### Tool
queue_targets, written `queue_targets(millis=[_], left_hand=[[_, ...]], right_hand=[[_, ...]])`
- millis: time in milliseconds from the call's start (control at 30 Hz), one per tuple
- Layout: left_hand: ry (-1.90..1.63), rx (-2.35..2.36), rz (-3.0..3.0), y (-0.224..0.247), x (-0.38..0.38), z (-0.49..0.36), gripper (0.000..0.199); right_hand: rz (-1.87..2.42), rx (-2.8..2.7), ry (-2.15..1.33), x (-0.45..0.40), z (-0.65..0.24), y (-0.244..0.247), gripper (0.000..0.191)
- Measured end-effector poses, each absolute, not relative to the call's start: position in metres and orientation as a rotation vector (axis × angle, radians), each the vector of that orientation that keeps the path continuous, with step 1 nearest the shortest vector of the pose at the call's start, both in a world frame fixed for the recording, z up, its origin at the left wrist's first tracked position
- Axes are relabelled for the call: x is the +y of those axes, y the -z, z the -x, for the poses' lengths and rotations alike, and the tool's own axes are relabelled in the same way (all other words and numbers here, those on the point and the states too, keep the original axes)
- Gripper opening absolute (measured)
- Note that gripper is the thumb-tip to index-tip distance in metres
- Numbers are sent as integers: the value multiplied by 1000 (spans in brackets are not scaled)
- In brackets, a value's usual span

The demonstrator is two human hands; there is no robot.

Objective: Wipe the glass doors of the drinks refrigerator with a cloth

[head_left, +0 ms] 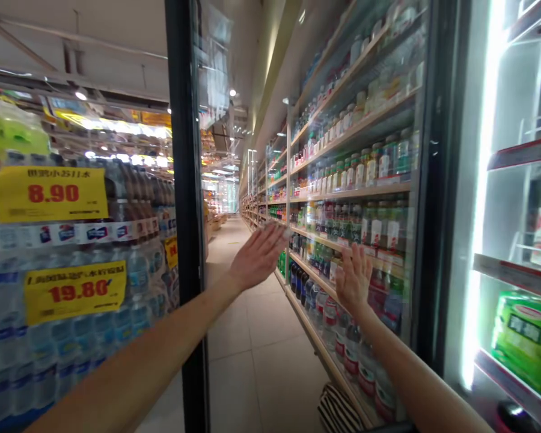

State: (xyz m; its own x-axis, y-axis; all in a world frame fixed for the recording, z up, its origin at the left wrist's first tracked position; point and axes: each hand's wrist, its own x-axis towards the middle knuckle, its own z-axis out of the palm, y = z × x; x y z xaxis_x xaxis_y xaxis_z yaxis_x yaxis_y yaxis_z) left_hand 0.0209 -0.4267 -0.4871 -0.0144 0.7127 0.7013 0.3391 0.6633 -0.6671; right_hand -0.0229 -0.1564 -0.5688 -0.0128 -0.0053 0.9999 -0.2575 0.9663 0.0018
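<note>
A dark-framed glass door [261, 120] stands open across the middle of the view. My left hand [258, 257] lies nearly flat at the glass, its fingers stretched out and close together. Along its fingertips shows a pale, crumpled cloth [283, 232], partly hidden by the fingers and blurred. To the right, my right hand [354, 278] is raised by the same pane with its fingers slightly bent and apart, nothing visible in it. Whether its fingertips touch the glass I cannot tell.
Stacked bottle packs [135, 264] with yellow price signs [51, 193] stand at left. Drink shelves [342, 192] show in the pane at right. A lit cooler [514, 264] holds a green pack [525, 343]. Something striped [340, 410] shows low down, above the tiled floor [234, 361].
</note>
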Motion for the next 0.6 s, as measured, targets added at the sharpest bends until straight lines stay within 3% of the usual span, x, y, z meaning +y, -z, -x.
queue_targets(millis=[233,400,600], left_hand=[[-629,-1547,1359,510,-395,-15,39],[-338,-1601,936,503,-369,-9,41],[-530,-1529,1304,516,-335,-4,37]], right_hand=[[-232,-1657,-134,-146,15,566,60],[-177,-1668,-143,-125,15,563,61],[-203,-1702,-139,-101,13,570,62]])
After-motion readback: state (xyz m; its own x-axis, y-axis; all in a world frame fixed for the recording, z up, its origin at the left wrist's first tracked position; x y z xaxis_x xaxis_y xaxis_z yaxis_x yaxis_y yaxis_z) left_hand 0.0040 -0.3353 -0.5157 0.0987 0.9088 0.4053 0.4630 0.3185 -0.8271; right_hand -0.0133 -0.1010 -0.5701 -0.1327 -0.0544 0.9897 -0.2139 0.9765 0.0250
